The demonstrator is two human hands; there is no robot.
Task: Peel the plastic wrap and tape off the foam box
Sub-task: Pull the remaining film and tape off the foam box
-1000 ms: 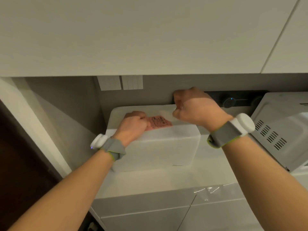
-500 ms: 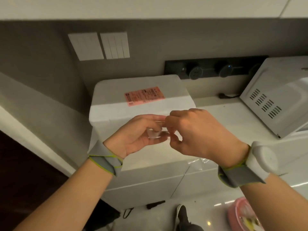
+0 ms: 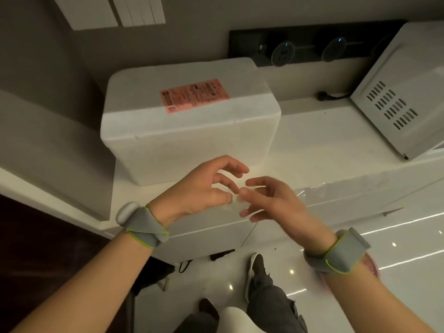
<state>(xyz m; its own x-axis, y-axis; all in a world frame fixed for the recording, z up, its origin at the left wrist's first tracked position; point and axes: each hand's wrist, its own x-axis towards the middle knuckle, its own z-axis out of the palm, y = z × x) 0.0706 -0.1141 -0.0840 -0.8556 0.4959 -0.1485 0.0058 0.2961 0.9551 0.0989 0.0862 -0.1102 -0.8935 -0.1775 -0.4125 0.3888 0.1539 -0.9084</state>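
The white foam box (image 3: 192, 131) stands on the pale counter (image 3: 312, 145) against the wall, a pink shipping label (image 3: 194, 95) on its lid. In front of it, over the counter's edge, my left hand (image 3: 199, 191) and my right hand (image 3: 271, 200) meet. A small crumpled piece of clear tape (image 3: 236, 200) is stuck between their fingertips. My left thumb and forefinger pinch it, while my right hand's fingers are spread and touch it. The tape piece is apart from the box.
A white microwave (image 3: 403, 92) sits at the right of the counter. A black socket strip (image 3: 312, 44) runs along the wall behind the box. Below are cabinet fronts, a glossy floor, my feet and a pink tub (image 3: 373, 267).
The hands left the box top and came down in front of it with a bit of clear tape. The right hand's fingers have spread open since half a second ago. The view tilted downward.
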